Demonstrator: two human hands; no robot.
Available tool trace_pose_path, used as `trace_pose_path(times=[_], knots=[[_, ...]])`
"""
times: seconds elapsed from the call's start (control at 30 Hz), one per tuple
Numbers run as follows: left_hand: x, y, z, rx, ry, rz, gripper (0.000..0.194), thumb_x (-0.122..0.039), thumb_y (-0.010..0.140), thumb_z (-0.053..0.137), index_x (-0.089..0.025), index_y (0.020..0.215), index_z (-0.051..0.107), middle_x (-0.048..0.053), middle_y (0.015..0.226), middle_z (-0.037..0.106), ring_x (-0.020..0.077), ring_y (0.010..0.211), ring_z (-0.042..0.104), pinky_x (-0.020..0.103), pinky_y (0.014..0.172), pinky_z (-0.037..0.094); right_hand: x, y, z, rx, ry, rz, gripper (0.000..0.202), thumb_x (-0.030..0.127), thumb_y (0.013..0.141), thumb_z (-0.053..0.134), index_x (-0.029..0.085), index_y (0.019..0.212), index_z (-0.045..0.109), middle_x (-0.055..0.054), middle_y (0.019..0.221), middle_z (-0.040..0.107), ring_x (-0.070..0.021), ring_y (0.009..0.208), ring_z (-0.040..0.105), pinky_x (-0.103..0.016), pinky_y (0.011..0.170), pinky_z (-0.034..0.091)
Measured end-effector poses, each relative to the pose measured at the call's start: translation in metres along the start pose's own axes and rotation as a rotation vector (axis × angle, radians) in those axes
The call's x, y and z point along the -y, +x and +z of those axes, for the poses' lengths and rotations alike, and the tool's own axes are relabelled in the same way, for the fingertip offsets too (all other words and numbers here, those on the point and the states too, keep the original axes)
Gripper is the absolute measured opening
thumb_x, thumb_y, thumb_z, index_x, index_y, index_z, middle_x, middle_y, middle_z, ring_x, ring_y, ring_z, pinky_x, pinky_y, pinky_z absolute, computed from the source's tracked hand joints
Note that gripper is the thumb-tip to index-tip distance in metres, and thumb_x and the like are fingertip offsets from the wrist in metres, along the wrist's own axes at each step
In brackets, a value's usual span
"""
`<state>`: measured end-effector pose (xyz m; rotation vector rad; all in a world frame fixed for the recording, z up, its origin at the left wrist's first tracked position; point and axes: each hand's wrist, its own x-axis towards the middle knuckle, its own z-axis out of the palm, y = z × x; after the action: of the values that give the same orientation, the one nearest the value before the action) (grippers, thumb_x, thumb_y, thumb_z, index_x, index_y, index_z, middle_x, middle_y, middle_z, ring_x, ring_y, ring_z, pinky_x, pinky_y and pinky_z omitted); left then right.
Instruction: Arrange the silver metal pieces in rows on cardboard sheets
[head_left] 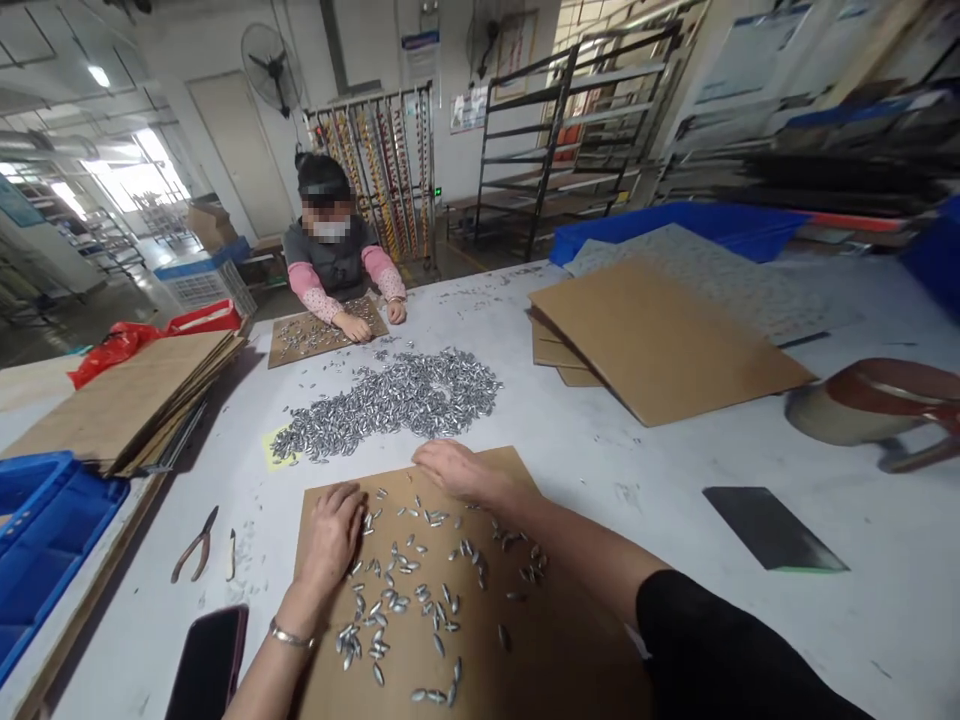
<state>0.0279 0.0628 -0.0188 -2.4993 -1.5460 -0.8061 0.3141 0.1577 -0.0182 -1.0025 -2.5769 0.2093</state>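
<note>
My left hand (335, 528) rests on the left edge of a brown cardboard sheet (480, 690), its fingers loosely curved and slightly apart beside some small silvery spindle-shaped pieces (396, 600). Many such pieces lie scattered over the sheet, singly and in little clusters. At the sheet's far edge, my right hand (454, 470) is closed, fingers together and pointing left. Its palm side is hidden, so what it holds, if anything, does not show. Just beyond my hands spreads a large heap of the same silvery pieces (405, 395).
Opposite, a person (330, 250) works over another cardboard sheet (300, 340). Pliers (196, 548), a small knife-like tool (231, 555) and a phone (208, 662) lie left. Stacked cardboard (667, 340), a dark flat plate (772, 528) and a round container (862, 400) are right. A blue crate (52, 540) stands far left.
</note>
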Motion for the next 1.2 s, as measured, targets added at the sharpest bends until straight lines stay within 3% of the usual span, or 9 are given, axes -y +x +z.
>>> trace_pose_path(times=[0.1, 0.17, 0.23, 0.3, 0.4, 0.53, 0.67, 0.87, 1.2], knots=[[0.012, -0.009, -0.006, -0.108, -0.116, -0.049, 0.024, -0.026, 0.101, 0.049, -0.022, 0.111, 0.070, 0.010, 0.117, 0.072, 0.0241, 0.109, 0.068, 0.045, 0.095, 0.058, -0.035, 0.010, -0.013, -0.062, -0.047, 0.330, 0.049, 0.040, 0.100, 0.050, 0.013, 0.141, 0.057, -0.021, 0.150, 0.049, -0.0323, 0.140, 0.043, -0.050, 0.115, 0.032], [0.018, -0.015, -0.005, -0.167, -0.138, -0.121, 0.023, -0.028, 0.100, 0.050, -0.022, 0.108, 0.070, 0.009, 0.114, 0.073, 0.0237, 0.105, 0.070, 0.044, 0.094, 0.059, -0.052, 0.021, -0.017, 0.018, -0.053, 0.567, 0.081, 0.059, 0.091, 0.059, 0.014, 0.155, 0.039, -0.024, 0.162, 0.030, -0.0414, 0.149, 0.025, -0.058, 0.117, 0.024], [0.022, -0.021, 0.000, -0.208, -0.143, -0.201, 0.022, -0.030, 0.099, 0.051, -0.022, 0.106, 0.071, 0.009, 0.110, 0.074, 0.0244, 0.100, 0.072, 0.043, 0.090, 0.061, -0.059, 0.035, -0.012, 0.112, -0.038, 0.675, 0.102, 0.073, 0.084, 0.061, 0.018, 0.162, 0.026, -0.023, 0.165, 0.023, -0.0465, 0.151, 0.015, -0.064, 0.116, 0.019], [0.025, -0.025, 0.006, -0.233, -0.153, -0.266, 0.023, -0.032, 0.099, 0.052, -0.023, 0.105, 0.072, 0.008, 0.106, 0.076, 0.0249, 0.097, 0.073, 0.043, 0.087, 0.062, -0.059, 0.046, -0.002, 0.117, -0.056, 0.656, 0.095, 0.075, 0.086, 0.055, 0.025, 0.161, 0.027, -0.019, 0.165, 0.027, -0.0449, 0.151, 0.017, -0.065, 0.115, 0.017], [0.026, -0.028, 0.011, -0.239, -0.182, -0.318, 0.023, -0.033, 0.098, 0.052, -0.022, 0.103, 0.072, 0.008, 0.104, 0.076, 0.0245, 0.096, 0.073, 0.042, 0.087, 0.061, -0.054, 0.054, 0.013, 0.030, -0.133, 0.578, 0.065, 0.066, 0.096, 0.046, 0.032, 0.151, 0.045, -0.014, 0.160, 0.039, -0.0370, 0.143, 0.034, -0.060, 0.112, 0.024], [0.020, -0.027, 0.008, -0.208, -0.212, -0.336, 0.023, -0.034, 0.098, 0.053, -0.021, 0.100, 0.072, 0.009, 0.103, 0.076, 0.0240, 0.095, 0.072, 0.042, 0.087, 0.061, -0.047, 0.049, 0.018, -0.008, -0.256, 0.564, 0.046, 0.055, 0.101, 0.045, 0.027, 0.135, 0.059, -0.017, 0.144, 0.051, -0.0347, 0.124, 0.047, -0.054, 0.100, 0.036], [0.015, -0.025, 0.006, -0.167, -0.222, -0.345, 0.023, -0.033, 0.098, 0.052, -0.020, 0.097, 0.071, 0.009, 0.102, 0.075, 0.0243, 0.099, 0.070, 0.043, 0.091, 0.058, -0.046, 0.046, 0.015, 0.000, -0.337, 0.595, 0.043, 0.050, 0.104, 0.040, 0.023, 0.131, 0.060, -0.019, 0.131, 0.056, -0.0345, 0.117, 0.047, -0.052, 0.096, 0.038], [0.014, -0.024, 0.008, -0.151, -0.253, -0.368, 0.022, -0.032, 0.097, 0.052, -0.021, 0.094, 0.070, 0.008, 0.102, 0.074, 0.0233, 0.099, 0.069, 0.043, 0.095, 0.056, -0.047, 0.053, 0.011, 0.010, -0.345, 0.687, 0.041, 0.043, 0.106, 0.035, 0.020, 0.132, 0.057, -0.022, 0.132, 0.055, -0.0352, 0.116, 0.047, -0.051, 0.094, 0.038], [0.013, -0.023, 0.009, -0.144, -0.268, -0.374, 0.023, -0.034, 0.097, 0.050, -0.021, 0.093, 0.069, 0.008, 0.099, 0.074, 0.0239, 0.097, 0.068, 0.043, 0.093, 0.055, -0.043, 0.030, 0.010, 0.038, -0.355, 0.586, 0.042, 0.046, 0.105, 0.037, 0.018, 0.127, 0.059, -0.021, 0.128, 0.059, -0.0346, 0.117, 0.046, -0.048, 0.096, 0.038]])
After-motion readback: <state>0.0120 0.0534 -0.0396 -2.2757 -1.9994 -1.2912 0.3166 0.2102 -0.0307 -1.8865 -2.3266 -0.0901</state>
